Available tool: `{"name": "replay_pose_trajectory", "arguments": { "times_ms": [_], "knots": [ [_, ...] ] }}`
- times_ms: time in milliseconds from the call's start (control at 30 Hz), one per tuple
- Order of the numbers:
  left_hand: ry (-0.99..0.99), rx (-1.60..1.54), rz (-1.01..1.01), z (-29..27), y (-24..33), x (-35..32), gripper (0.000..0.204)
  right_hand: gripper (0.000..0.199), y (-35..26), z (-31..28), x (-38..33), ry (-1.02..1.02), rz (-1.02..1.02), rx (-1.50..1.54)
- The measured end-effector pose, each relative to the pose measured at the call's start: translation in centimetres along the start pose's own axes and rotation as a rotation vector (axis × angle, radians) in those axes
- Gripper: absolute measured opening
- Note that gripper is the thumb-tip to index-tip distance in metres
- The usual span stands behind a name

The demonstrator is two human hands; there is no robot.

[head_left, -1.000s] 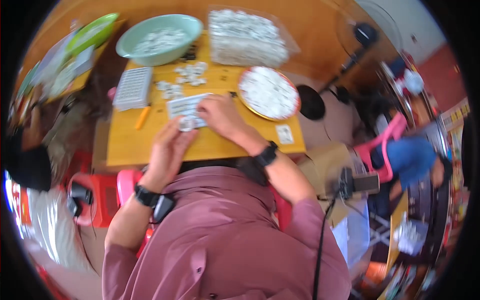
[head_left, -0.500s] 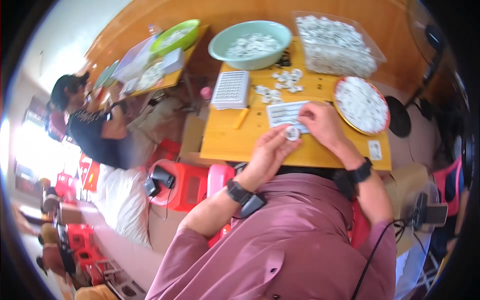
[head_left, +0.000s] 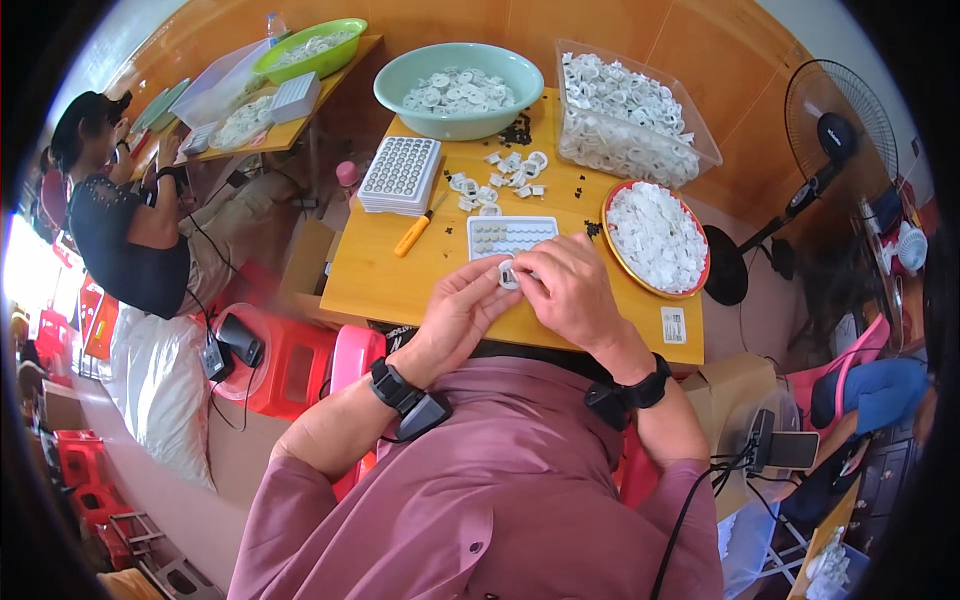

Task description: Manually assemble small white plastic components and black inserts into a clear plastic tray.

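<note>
Here, both hands (head_left: 520,295) pinch white ring (head_left: 508,275).

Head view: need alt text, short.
A seated person's left hand and right hand together pinch a small white plastic ring over a yellow table, just in front of a white grid tray. Around it lie loose rings, a teal bowl and a red-rimmed plate of white parts.

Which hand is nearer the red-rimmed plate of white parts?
Right. The right hand is just left of the red-rimmed plate, while the left hand sits farther left, beyond the small white ring both hold.
</note>
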State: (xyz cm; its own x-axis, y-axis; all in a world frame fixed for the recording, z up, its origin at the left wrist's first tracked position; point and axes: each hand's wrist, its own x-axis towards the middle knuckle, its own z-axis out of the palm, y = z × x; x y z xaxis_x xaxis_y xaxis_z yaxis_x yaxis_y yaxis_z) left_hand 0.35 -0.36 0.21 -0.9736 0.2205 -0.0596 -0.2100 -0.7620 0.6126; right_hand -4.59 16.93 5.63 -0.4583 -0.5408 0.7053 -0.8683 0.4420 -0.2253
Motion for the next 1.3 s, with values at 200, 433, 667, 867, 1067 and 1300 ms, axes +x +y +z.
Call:
{"name": "replay_pose_trajectory", "arguments": {
  "times_ms": [200,433,667,867,1067,1300],
  "knots": [
    [0.033,0.002,0.0,0.4,-0.4,-0.2,0.028,0.004,0.3,-0.2,-0.2,-0.012,-0.042,-0.026],
    [0.042,0.041,-0.001,0.4,-0.2,0.0,0.027,0.003,0.4,-0.1,-0.4,-0.02,-0.015,-0.003],
    [0.141,-0.013,0.032,1.3,0.3,-0.4,0.028,0.008,0.8,-0.1,-0.2,0.06,0.082,0.076],
    [0.245,-0.051,0.161,0.1,0.2,0.0,0.028,0.023,3.1,1.5,-0.4,-0.047,0.139,-0.049],
    [0.235,-0.061,0.16,0.1,0.4,0.0,0.028,0.02,3.7,2.2,-0.6,-0.187,0.097,-0.125],
    [0.249,-0.068,0.127,0.1,0.2,0.0,0.027,0.011,3.8,2.1,-0.9,-0.168,0.176,-0.043]
  ]
}}
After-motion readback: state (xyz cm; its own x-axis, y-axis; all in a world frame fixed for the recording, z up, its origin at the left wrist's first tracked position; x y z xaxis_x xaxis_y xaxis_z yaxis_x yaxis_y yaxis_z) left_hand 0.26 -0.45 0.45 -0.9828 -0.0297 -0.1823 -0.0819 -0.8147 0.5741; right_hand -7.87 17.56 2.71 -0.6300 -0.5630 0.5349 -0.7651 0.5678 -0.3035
